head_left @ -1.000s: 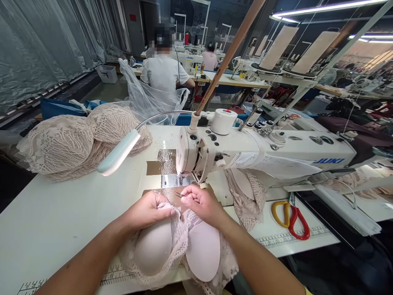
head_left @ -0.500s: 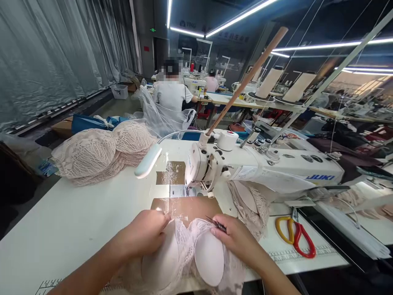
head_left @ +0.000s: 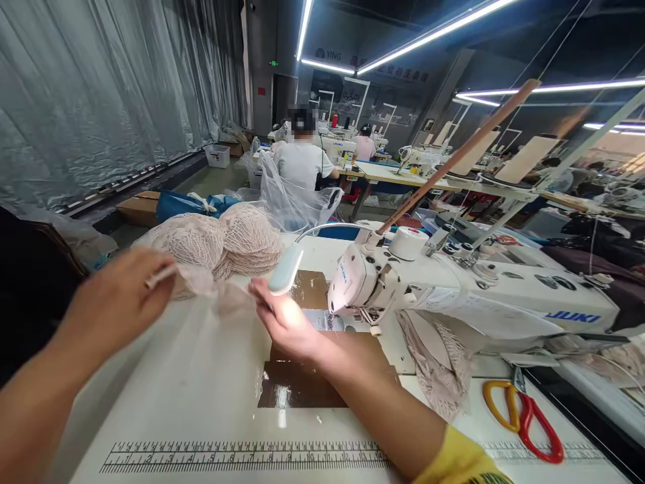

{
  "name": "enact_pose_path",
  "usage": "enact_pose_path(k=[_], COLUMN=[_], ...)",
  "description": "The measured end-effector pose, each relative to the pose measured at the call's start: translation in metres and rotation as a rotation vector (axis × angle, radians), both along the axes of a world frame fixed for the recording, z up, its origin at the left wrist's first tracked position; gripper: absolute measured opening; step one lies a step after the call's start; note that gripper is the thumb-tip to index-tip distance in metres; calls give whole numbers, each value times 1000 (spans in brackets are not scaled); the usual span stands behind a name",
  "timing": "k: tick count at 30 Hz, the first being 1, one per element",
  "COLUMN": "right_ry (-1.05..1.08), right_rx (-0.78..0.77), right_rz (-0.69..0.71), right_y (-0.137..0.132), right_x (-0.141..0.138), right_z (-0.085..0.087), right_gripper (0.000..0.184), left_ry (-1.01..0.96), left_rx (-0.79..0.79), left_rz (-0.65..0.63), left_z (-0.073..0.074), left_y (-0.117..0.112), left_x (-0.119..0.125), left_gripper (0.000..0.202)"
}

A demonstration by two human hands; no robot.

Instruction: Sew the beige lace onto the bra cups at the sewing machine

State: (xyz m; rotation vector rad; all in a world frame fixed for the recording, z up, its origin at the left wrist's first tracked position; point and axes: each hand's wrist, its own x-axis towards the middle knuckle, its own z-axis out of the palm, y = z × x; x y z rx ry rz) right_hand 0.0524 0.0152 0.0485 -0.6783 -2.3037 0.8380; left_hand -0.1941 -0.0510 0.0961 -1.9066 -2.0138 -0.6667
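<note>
In the head camera's view, motion blur softens the left hand and the pale beige, sheer cloth, so the cloth's edges and full shape are hard to make out; it hangs above the white, glossy surface, between the two hands. The left hand pinches a narrow, folded end of it, fingers curled and thumb mostly lost in the blur. The right hand has its fingers bent close together at the other end, just below the pale blue, elongated lamp head, but whether they grip the cloth I cannot tell; a dark sliver among them is too small to identify. Both forearms are cut off by the frame, the right one ending in a yellow sleeve and covering part of the shiny brown tape. Behind the left hand, which hides some of it, sits a stack of beige, leaf-patterned lace cups, rounded and nested. To the right, crumpled beige lace lies partly hidden beneath the smooth white sewing machine, near metal scissors with looped yellow and red handles
</note>
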Motion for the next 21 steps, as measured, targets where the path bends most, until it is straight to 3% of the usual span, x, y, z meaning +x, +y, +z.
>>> enact_pose_path(k=[2,4,6,8,10,13,16,21], right_ry=[123,193,155,41,-44,-87,-92,-90], right_rx=[159,265,289,239,183,170,200,206], right_rz=[-94,-180,-232,-238,-243,-245,-226,-159], right_y=[27,53,75,92,101,104,96,73], right_x=[-32,-55,-70,-77,-77,-68,-53,-34], right_z=[10,19,21,15,1,-22,-37,-36], right_gripper=[45,49,51,52,52,54,56,57], left_ry=[35,66,103,117,109,58,-35,-407], left_rx=[295,432,322,37,-140,-112,20,-24], left_rz=[59,64,28,-45,-105,-123,-151,-172], left_z=[22,35,31,15,-5,-23,-22,-19], left_y=[23,47,69,85,93,89,79,72], left_x=[-13,-22,-29,-32,-33,-32,-32,-41], left_gripper=[25,28,32,35,41,54,52,35])
